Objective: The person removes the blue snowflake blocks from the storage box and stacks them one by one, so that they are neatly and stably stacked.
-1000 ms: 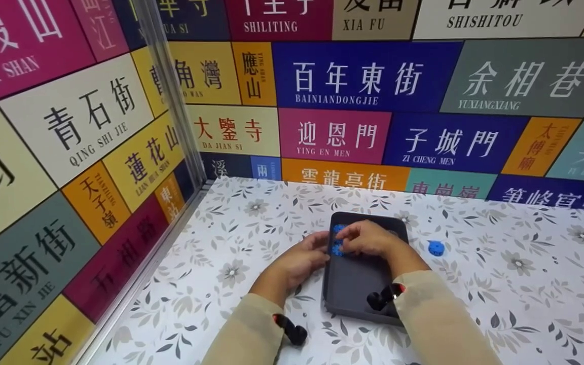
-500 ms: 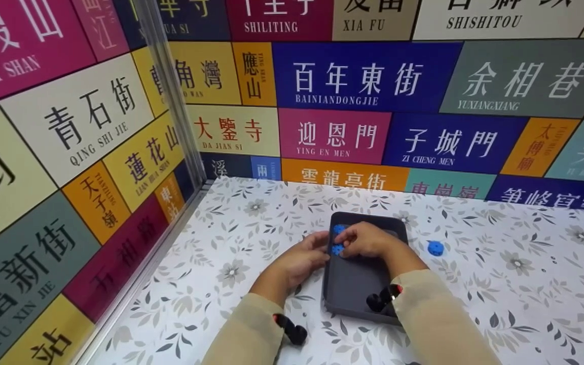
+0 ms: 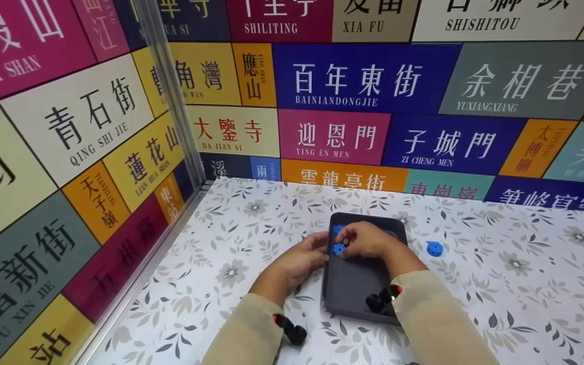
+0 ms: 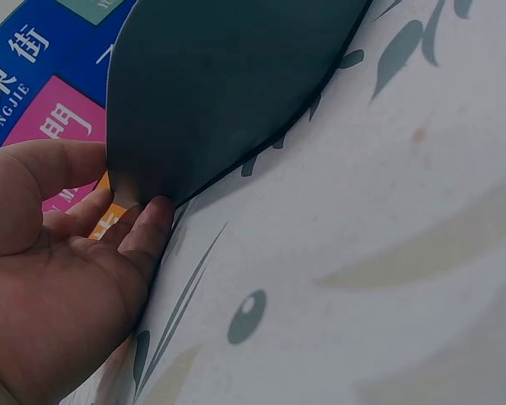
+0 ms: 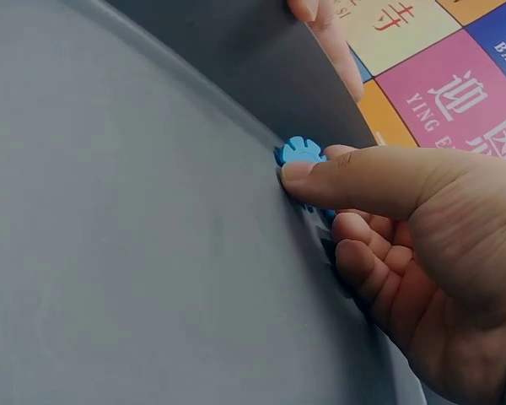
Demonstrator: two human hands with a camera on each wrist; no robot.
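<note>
My right hand [image 3: 365, 239] is inside the dark grey tray [image 3: 358, 284], near its far left corner. Thumb and index finger pinch a blue notched plastic disc [image 5: 302, 152], held close to the tray's wall in the right wrist view. The head view shows that disc [image 3: 338, 249] with its slotted face visible. Another blue piece [image 3: 336, 230] lies just beyond it, partly hidden by my fingers. My left hand [image 3: 299, 261] holds the tray's left side. In the left wrist view its fingers [image 4: 152, 228] touch the outer wall [image 4: 211, 93].
To the right of the tray, several blue discs seem stacked in a small pile [image 3: 434, 248] on the flowered tablecloth [image 3: 515, 304]. Printed panels [image 3: 368, 76] wall off the back and left sides. A black wrist camera [image 3: 382, 299] hangs over the tray.
The pinched disc has turned slightly, so its slotted face shows more clearly. My right fingers have shifted a little within the tray; the left hand stays put.
</note>
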